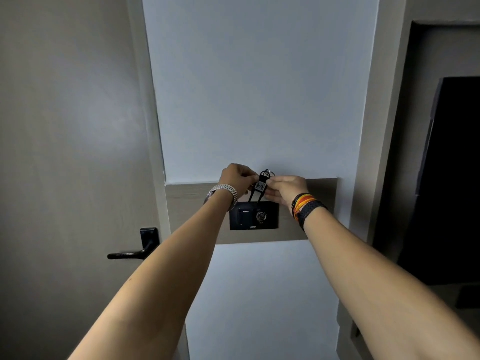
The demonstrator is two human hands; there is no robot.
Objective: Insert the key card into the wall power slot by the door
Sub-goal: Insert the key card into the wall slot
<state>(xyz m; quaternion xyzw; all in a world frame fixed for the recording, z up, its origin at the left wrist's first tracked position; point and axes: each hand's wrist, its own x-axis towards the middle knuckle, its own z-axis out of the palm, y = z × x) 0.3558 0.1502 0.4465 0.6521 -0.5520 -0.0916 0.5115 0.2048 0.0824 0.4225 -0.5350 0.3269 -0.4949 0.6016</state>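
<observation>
A black key tag (pixel 259 187) with a white number label and a metal ring at its top is held upright against the wall. Its forked lower end reaches down to the top edge of a black wall power panel (pixel 253 216), which sits on a wood-look band (pixel 192 201). My left hand (pixel 237 178), with a metal watch on its wrist, pinches the tag from the left. My right hand (pixel 284 189), with braided bands on its wrist, pinches it from the right. Whether the tag's tip is inside the slot is hidden.
A pale door (pixel 72 152) with a black lever handle (pixel 137 249) stands to the left of the wall strip. To the right is a dark opening (pixel 446 178) behind a pale frame. The room is dim.
</observation>
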